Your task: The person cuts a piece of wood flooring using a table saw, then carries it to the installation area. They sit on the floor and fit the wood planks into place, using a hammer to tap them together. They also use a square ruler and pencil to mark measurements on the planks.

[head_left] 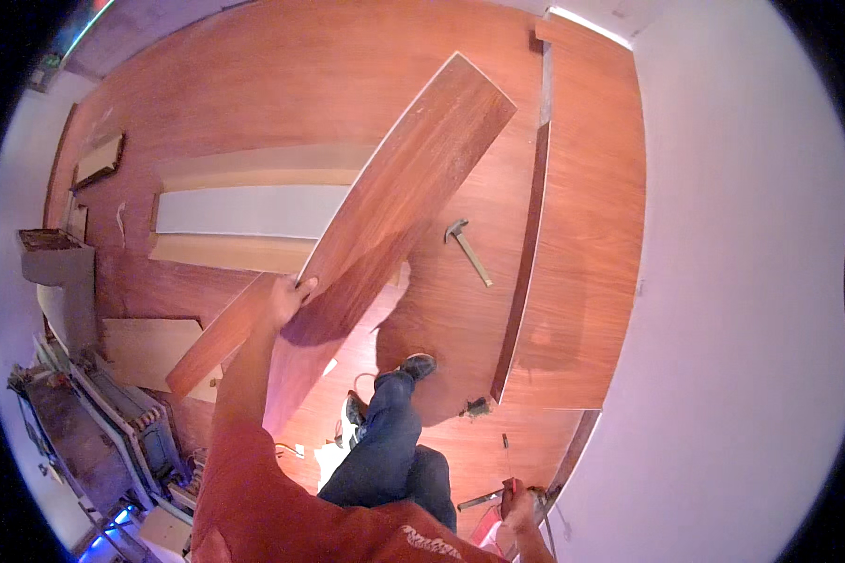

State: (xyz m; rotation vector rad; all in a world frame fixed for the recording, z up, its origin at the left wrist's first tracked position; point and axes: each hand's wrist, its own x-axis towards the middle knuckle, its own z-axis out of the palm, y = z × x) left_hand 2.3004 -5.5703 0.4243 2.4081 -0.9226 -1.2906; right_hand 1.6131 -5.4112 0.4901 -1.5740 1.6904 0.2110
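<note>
My left hand (pixel 292 298) grips the near edge of a long reddish wooden board (pixel 422 131), raised at a slant over the floor. Below it lie another reddish board (pixel 211 347) and a pale panel (pixel 141 342). My right hand (pixel 518 509), low at the right, is closed on a small red object (pixel 512 486) that I cannot make out clearly. A claw hammer (pixel 469 253) lies on the floor right of the raised board. Further right, a long reddish panel (pixel 582 235) with a raised dark edge runs along the white wall.
An open cardboard package (pixel 183 249) with white lining lies beyond my left hand. At the left are short boards (pixel 99 161), a grey column-like object (pixel 66 281) and stacked grey equipment (pixel 103 432). A small dark tool (pixel 477 406) lies near my shoe. A white wall (pixel 742 281) bounds the right.
</note>
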